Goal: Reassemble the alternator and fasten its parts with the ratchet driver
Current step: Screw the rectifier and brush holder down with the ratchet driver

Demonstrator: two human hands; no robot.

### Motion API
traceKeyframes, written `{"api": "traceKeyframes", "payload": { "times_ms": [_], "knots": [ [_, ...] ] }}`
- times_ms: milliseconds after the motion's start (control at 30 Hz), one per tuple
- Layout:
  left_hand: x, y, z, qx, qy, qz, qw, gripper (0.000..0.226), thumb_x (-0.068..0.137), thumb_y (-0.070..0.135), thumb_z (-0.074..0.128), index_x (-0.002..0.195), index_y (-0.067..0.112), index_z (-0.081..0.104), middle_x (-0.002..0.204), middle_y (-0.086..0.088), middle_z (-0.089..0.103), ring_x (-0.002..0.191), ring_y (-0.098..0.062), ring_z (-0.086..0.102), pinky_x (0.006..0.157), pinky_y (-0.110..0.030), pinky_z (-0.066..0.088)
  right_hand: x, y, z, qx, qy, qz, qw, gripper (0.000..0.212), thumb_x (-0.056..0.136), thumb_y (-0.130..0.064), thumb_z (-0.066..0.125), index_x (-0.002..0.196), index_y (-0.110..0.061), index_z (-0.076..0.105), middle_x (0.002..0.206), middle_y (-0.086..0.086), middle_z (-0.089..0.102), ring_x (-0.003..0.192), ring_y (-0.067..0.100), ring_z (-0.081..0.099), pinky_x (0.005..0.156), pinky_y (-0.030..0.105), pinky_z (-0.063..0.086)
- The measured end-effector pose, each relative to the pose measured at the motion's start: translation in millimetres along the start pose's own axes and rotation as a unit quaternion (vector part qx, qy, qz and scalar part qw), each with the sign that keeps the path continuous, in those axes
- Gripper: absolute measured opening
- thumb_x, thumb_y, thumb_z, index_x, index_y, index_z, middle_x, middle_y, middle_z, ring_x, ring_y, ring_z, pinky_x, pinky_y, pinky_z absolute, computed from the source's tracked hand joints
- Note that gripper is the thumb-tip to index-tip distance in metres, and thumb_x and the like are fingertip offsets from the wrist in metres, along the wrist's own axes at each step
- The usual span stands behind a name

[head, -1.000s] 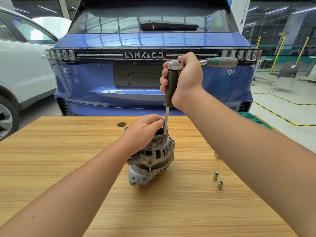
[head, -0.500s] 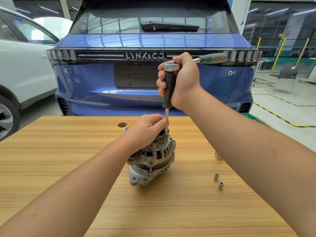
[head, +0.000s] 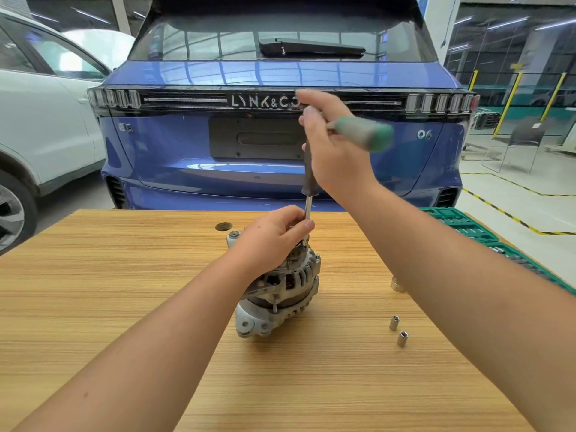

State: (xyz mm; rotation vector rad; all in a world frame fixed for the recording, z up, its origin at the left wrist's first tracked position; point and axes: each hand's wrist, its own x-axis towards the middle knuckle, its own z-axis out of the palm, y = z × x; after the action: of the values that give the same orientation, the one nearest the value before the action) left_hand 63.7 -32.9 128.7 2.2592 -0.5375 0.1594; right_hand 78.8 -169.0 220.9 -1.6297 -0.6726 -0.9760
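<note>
A grey metal alternator (head: 282,291) stands upright in the middle of the wooden table (head: 124,291). My left hand (head: 271,238) rests on its top and pinches the thin steel shaft of the ratchet driver (head: 309,174) just above the housing. The driver stands vertical, its dark extension handle rising to my right hand (head: 335,148), which grips the head end. Its green handle (head: 363,134) sticks out to the right, blurred by motion. The driver's tip is hidden behind my left fingers.
Two small sockets (head: 398,330) lie on the table right of the alternator, and a larger one (head: 397,283) shows beside my right forearm. A green tool case (head: 461,227) sits at the table's right edge. A round hole (head: 223,226) marks the tabletop. A blue car (head: 249,151) stands behind.
The green ratchet handle has swung from pointing right toward me, and my right hand has shifted on the tool. My left hand and the alternator have stayed in place.
</note>
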Motion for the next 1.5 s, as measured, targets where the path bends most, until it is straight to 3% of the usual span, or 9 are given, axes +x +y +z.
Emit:
{"api": "traceKeyframes", "payload": {
  "times_ms": [100,267,467,633,800,933,1133,1300,1500],
  "knots": [
    [-2,2,-1,-0.004,-0.011,0.001,1.000,0.022,0.104,0.050,0.049,0.106,0.033,0.063,0.113,0.001,0.074,0.107,-0.022,0.067,0.096,-0.055,0.053,2,-7,-6,-0.198,-0.098,-0.126,0.967,0.026,0.092,0.001,0.050,0.111,0.003,0.067,0.105,0.015,0.066,0.099,0.032,0.061,0.087,0.040,0.049],
    [-4,3,-2,-0.007,-0.021,0.002,1.000,0.026,0.105,0.047,0.049,0.116,0.029,0.063,0.116,0.001,0.073,0.110,-0.020,0.067,0.097,-0.052,0.053,16,-31,-7,-0.401,-0.272,-0.060,0.873,0.055,0.098,-0.056,0.022,0.136,-0.028,0.049,0.115,-0.002,0.053,0.111,0.020,0.049,0.079,0.036,0.034],
    [-5,-1,-2,0.005,-0.030,0.006,1.000,0.025,0.104,0.053,0.045,0.116,0.036,0.058,0.119,0.012,0.071,0.112,-0.011,0.064,0.098,-0.049,0.054,51,-52,5,-0.470,-0.331,0.002,0.818,0.043,0.105,-0.042,0.033,0.071,-0.022,0.049,0.070,-0.005,0.057,0.064,0.017,0.052,0.055,0.031,0.029],
    [-6,-1,-2,0.010,-0.030,0.014,0.999,0.023,0.105,0.051,0.044,0.115,0.036,0.059,0.116,0.011,0.071,0.110,-0.013,0.065,0.097,-0.050,0.053,58,-53,8,-0.070,-0.272,0.382,0.881,0.017,0.097,-0.013,0.041,0.102,-0.005,0.056,0.059,-0.003,0.066,0.062,0.019,0.071,0.069,0.037,0.060],
    [-3,-2,-1,0.026,-0.027,0.018,0.999,0.022,0.107,0.046,0.043,0.116,0.034,0.061,0.114,0.023,0.069,0.109,-0.002,0.062,0.097,-0.043,0.052,40,-31,-3,0.321,-0.157,0.495,0.792,0.014,0.094,-0.018,0.042,0.094,-0.017,0.056,0.067,-0.011,0.060,0.062,0.010,0.062,0.091,0.041,0.042],
    [-1,-4,0,0.018,-0.022,0.013,1.000,0.020,0.108,0.044,0.043,0.113,0.035,0.061,0.111,0.028,0.068,0.107,0.008,0.059,0.090,-0.029,0.050,19,-21,5,0.461,-0.021,0.407,0.789,0.020,0.099,-0.010,0.038,0.086,-0.019,0.051,0.075,-0.001,0.058,0.068,0.016,0.051,0.072,0.034,0.037],
    [1,-7,2,0.019,-0.017,0.009,1.000,0.018,0.108,0.043,0.044,0.108,0.039,0.062,0.101,0.035,0.066,0.098,0.017,0.057,0.080,-0.020,0.045,-13,-5,13,0.106,-0.037,0.013,0.994,0.031,0.096,0.003,0.051,0.116,-0.016,0.065,0.127,0.007,0.062,0.118,0.021,0.061,0.095,0.042,0.053],
    [0,-6,0,0.031,-0.014,0.009,0.999,0.019,0.107,0.044,0.044,0.107,0.042,0.062,0.103,0.027,0.067,0.098,0.010,0.059,0.080,-0.022,0.046,-6,-7,5,-0.036,-0.191,-0.023,0.981,0.039,0.100,-0.019,0.037,0.125,-0.013,0.066,0.117,0.009,0.050,0.101,0.008,0.052,0.092,0.029,0.044],
    [-2,-1,0,0.052,-0.024,0.010,0.998,0.023,0.108,0.045,0.043,0.112,0.037,0.063,0.109,0.022,0.069,0.103,0.000,0.062,0.093,-0.037,0.053,12,-25,-3,-0.171,-0.187,-0.046,0.966,0.037,0.105,-0.031,0.049,0.083,-0.013,0.073,0.077,0.007,0.057,0.075,0.010,0.051,0.072,0.029,0.042]
  ]
}}
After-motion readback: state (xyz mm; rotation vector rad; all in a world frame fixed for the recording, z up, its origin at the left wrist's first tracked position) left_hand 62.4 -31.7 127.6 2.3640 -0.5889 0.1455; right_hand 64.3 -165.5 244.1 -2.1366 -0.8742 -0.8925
